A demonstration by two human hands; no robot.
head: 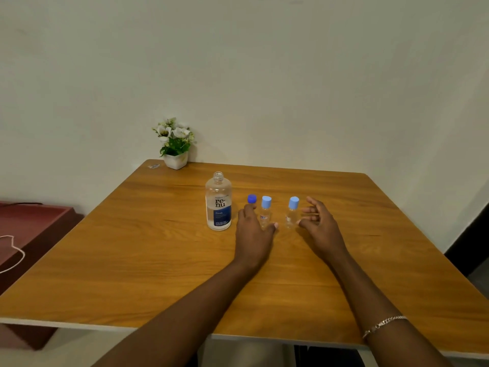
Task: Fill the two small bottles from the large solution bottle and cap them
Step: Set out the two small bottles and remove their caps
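The large clear solution bottle (pixel 218 201) stands uncapped on the wooden table (pixel 158 260); its dark blue cap (pixel 252 198) sits just to its right. Two small clear bottles with light blue caps on stand upright further right, one (pixel 265 211) beside the dark cap and the other (pixel 292 211) a little apart. My left hand (pixel 254 230) lies low around the first small bottle, thumb and forefinger spread on either side of it without a clear grip. My right hand (pixel 318 221) hovers just right of the second small bottle with its fingers spread, holding nothing.
A small white pot of artificial flowers (pixel 175 144) stands at the table's far left corner against the wall. A dark red surface (pixel 29 229) with a white cord lies left of the table. The table's front edge is close to me.
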